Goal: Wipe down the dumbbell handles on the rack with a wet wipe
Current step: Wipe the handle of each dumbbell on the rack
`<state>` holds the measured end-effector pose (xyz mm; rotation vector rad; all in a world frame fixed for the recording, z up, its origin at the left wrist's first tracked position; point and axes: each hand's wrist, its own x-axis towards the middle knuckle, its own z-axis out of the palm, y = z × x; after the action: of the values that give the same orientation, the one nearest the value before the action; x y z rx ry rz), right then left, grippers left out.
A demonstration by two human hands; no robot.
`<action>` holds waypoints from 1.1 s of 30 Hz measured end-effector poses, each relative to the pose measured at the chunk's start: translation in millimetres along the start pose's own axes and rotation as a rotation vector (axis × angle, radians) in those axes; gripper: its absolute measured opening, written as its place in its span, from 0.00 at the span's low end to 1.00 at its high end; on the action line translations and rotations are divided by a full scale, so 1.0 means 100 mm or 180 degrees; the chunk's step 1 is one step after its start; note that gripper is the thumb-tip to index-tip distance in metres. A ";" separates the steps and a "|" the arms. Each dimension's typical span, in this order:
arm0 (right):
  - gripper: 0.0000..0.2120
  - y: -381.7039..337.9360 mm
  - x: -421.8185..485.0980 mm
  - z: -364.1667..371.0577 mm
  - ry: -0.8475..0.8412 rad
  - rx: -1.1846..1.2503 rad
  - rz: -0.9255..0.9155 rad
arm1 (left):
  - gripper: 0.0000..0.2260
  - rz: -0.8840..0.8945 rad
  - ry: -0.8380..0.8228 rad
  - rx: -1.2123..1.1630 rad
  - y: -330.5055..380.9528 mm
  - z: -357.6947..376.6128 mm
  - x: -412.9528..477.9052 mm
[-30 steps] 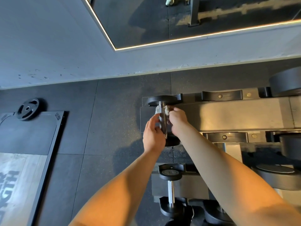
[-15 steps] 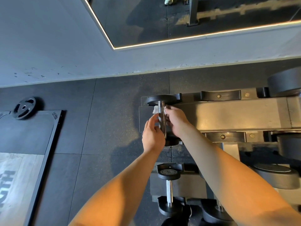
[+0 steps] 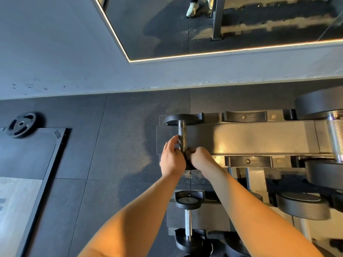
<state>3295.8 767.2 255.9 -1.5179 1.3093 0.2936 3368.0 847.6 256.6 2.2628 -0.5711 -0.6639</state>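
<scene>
A small dumbbell lies at the left end of the rack's (image 3: pixel 250 140) top tier, its knurled metal handle (image 3: pixel 182 136) running away from me to the far black head (image 3: pixel 182 119). My left hand (image 3: pixel 172 160) grips the near half of the handle from the left, thumb pointing up along it. From the right, my right hand (image 3: pixel 201 157) closes with curled fingers round the handle's near end. The wet wipe is hidden under those fingers. Both hands cover the near head.
A second small dumbbell (image 3: pixel 187 219) sits on the lower tier below my arms. Bigger dumbbells (image 3: pixel 335 138) fill the rack's right side. On the dark rubber floor to the left lie a weight plate (image 3: pixel 22 125) and a lifting platform (image 3: pixel 27 156). A mirror (image 3: pixel 232 25) hangs on the wall behind.
My right hand slid along the handle from the far end down to the near end, and the white wipe went out of sight under its fingers. My left hand kept its grip.
</scene>
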 end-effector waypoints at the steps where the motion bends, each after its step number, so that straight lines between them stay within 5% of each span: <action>1: 0.12 0.00 0.02 -0.02 0.0268 0.0073 -0.0062 | 0.21 -0.0018 -0.0010 -0.0003 0.00 0.01 0.00; 4: 0.11 -0.16 0.08 -0.11 0.1065 0.0970 -0.0599 | 0.21 -0.0029 -0.0020 -0.0014 0.01 0.02 0.00; 9: 0.14 -0.49 0.19 -0.10 0.1440 0.1943 -0.0586 | 0.21 -0.0079 -0.0052 -0.0057 0.00 0.01 -0.01; 13: 0.07 -0.28 0.12 0.14 0.1657 0.1506 -0.0932 | 0.21 -0.0044 -0.0061 -0.0007 0.01 0.03 -0.01; 24: 0.11 -0.37 0.19 0.12 0.1742 0.1240 -0.1580 | 0.20 -0.0120 -0.0052 0.0087 0.05 0.04 -0.02; 33: 0.06 0.08 0.21 0.26 0.1659 0.0083 -0.2096 | 0.21 -0.0071 -0.0138 0.0095 0.05 0.01 -0.02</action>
<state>3308.3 777.4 225.2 -1.9809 1.0993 -0.5707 3364.5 845.2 260.4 2.2904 -0.5811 -0.7214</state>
